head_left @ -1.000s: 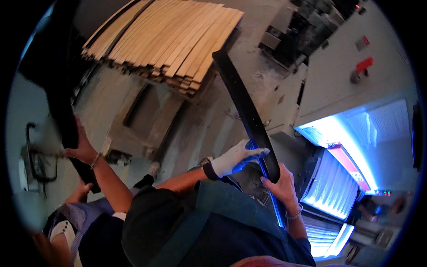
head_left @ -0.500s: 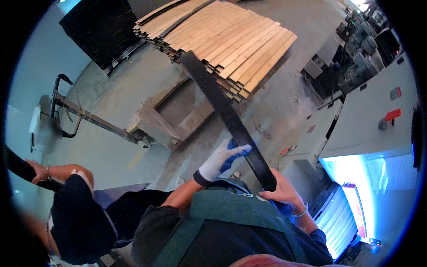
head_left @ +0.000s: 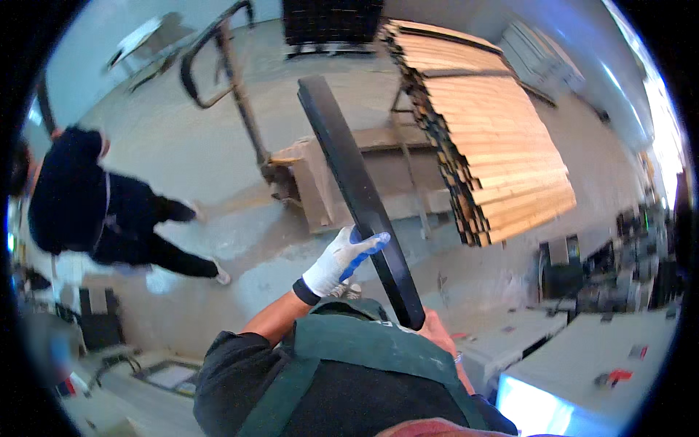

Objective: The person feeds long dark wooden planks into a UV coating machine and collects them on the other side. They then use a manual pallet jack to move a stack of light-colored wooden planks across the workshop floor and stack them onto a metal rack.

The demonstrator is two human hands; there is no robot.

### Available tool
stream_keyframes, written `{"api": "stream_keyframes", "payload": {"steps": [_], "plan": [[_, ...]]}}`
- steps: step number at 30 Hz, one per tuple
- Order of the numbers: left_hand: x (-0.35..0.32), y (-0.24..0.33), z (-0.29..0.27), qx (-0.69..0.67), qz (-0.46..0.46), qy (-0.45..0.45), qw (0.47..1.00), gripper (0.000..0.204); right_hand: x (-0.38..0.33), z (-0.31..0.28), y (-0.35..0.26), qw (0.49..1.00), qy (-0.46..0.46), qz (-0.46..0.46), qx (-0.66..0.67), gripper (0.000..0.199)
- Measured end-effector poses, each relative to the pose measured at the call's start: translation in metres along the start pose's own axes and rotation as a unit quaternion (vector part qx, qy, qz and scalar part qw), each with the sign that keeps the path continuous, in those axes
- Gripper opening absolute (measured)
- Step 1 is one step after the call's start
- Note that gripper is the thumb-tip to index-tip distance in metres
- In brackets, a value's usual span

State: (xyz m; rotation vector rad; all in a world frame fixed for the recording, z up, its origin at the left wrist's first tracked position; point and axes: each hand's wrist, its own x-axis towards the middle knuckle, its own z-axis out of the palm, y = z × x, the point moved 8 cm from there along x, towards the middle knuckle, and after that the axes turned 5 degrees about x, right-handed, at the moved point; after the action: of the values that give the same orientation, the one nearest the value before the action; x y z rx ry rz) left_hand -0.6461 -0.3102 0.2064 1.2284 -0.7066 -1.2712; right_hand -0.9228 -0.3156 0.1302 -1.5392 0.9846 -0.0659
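A long, dark, narrow board slants across the middle of the head view, its far end raised over the floor. My left hand, in a white glove with blue fingertips and palm, is closed around the board below its middle. At the near end, my bare right hand grips the board; its fingers are partly hidden by my apron and the board. Beyond, to the right, lies a large stack of pale wooden boards with dark edges and a dark strip across the top.
A pallet truck with an upright handle stands left of the stack. A person in dark clothes is at the left. Grey machine cabinets line the right side. A dark stack stands at the back.
My view has turned left, so the plank stack appears farther right. Both hands still hold the dark board. The other person appears farther away, no longer close beside me.
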Motion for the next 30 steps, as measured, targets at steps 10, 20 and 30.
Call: {"api": "stream_keyframes", "payload": {"steps": [10,20,30], "plan": [[-0.006,-0.033,-0.074,-0.352,0.076,0.037,0.932,0.046,0.064,0.04,-0.081,0.985,-0.166,-0.046,-0.022,0.059],[-0.004,-0.001,-0.148,-0.388,0.084,-0.108,0.911,0.068,0.134,0.122,-0.062,0.964,-0.258,-0.061,-0.001,0.067],[0.01,0.041,-0.219,-0.298,-0.046,-0.216,0.929,0.059,0.176,0.223,-0.236,0.988,-0.035,-0.109,0.102,0.066]]}}
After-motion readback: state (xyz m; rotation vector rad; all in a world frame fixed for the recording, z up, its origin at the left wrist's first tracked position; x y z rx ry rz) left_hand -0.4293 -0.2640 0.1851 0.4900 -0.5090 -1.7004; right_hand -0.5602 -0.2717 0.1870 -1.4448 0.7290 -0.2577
